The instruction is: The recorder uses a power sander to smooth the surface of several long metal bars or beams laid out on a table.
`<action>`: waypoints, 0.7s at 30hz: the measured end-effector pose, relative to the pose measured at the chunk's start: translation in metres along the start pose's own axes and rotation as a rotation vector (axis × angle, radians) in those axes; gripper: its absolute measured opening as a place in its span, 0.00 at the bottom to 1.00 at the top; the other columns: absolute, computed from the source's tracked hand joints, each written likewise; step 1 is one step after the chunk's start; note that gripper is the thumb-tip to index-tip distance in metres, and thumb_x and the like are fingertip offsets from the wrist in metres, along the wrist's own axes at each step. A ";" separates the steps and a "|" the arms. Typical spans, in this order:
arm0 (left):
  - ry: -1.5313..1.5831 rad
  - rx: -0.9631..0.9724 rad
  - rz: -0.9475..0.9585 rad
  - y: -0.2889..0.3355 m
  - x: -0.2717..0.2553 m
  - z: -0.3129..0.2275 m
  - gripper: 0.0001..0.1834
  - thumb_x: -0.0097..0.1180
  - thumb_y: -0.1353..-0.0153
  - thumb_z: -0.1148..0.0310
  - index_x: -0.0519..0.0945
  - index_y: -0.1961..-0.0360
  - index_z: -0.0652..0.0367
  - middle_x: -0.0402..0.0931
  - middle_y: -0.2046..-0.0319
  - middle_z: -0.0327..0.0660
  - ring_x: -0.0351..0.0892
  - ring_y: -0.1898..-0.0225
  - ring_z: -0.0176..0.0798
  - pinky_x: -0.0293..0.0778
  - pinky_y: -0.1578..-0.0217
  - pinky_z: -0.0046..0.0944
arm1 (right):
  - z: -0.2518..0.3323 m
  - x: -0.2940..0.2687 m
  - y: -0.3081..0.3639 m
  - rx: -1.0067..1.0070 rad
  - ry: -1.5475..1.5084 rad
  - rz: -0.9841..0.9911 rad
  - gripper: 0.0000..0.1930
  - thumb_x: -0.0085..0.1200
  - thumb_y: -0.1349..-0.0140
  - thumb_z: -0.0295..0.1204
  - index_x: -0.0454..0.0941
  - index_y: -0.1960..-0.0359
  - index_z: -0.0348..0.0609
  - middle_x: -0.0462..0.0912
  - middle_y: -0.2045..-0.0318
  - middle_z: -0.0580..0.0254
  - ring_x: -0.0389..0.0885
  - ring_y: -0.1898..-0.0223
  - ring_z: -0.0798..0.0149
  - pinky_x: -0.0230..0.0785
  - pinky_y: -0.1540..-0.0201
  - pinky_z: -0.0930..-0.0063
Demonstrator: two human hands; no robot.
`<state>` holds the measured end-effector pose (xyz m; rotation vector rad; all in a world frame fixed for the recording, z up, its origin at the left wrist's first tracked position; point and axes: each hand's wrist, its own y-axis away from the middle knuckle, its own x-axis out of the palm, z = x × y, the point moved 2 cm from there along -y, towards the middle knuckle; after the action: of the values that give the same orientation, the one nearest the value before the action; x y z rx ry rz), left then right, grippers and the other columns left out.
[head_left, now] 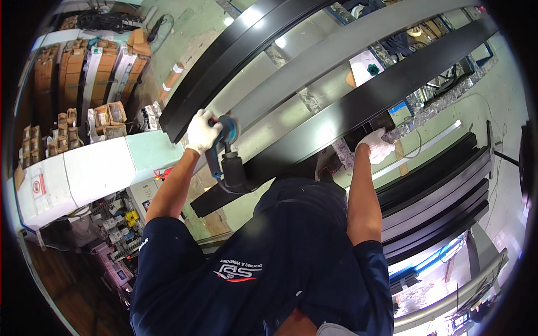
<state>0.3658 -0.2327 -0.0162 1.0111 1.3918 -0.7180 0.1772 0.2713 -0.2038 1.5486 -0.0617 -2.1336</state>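
Note:
My left hand [203,132], in a white glove, is closed on a blue and black power sander [228,130]. A black dust canister [233,169] hangs from the tool's near side. The sander's round head is at the left end of a long grey metal profile [336,56], slightly blurred. My right hand [376,147], also gloved in white, lies with its fingers apart at the bench edge, beside a wrapped crossbar [399,130]. Between my hands and the grey profile runs a long dark profile [336,120], close to my waist.
Black profiles [218,61] lie along the far side. More dark profiles [437,185] are stacked at the right. A white and pale green box surface [101,165] stands at the left, near bundled cartons [73,73]. A white plate with a green knob [370,63] sits beyond the dark profile.

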 end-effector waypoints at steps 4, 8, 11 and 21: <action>0.048 0.155 -0.019 -0.048 -0.002 -0.091 0.14 0.70 0.42 0.55 0.87 0.63 0.54 0.83 0.57 0.52 0.86 0.49 0.63 0.83 0.47 0.60 | 0.001 0.001 -0.001 0.006 -0.031 -0.006 0.31 0.68 0.27 0.58 0.83 0.43 0.40 0.93 0.51 0.48 0.95 0.50 0.41 0.87 0.44 0.45; 0.077 0.289 -0.050 -0.107 -0.004 -0.179 0.14 0.70 0.40 0.54 0.88 0.63 0.52 0.84 0.57 0.50 0.87 0.50 0.61 0.84 0.48 0.57 | -0.001 0.004 -0.002 0.007 -0.040 0.025 0.31 0.68 0.27 0.58 0.83 0.43 0.40 0.93 0.50 0.48 0.95 0.49 0.41 0.87 0.44 0.45; 0.078 0.384 -0.083 -0.130 -0.002 -0.230 0.12 0.70 0.38 0.54 0.89 0.63 0.50 0.85 0.57 0.49 0.88 0.48 0.59 0.84 0.48 0.57 | -0.009 0.013 -0.011 -0.028 -0.059 -0.016 0.36 0.69 0.31 0.63 0.83 0.44 0.37 0.94 0.53 0.45 0.96 0.53 0.40 0.87 0.48 0.44; 0.054 0.327 0.022 -0.092 -0.006 -0.167 0.13 0.71 0.40 0.54 0.87 0.63 0.51 0.82 0.56 0.51 0.86 0.48 0.61 0.83 0.46 0.59 | -0.007 0.005 -0.008 0.003 -0.080 0.070 0.34 0.70 0.30 0.58 0.82 0.41 0.37 0.93 0.49 0.46 0.95 0.49 0.41 0.87 0.43 0.46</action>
<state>0.2086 -0.1247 -0.0078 1.3066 1.3330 -0.9271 0.1794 0.2777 -0.2125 1.4409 -0.1448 -2.1412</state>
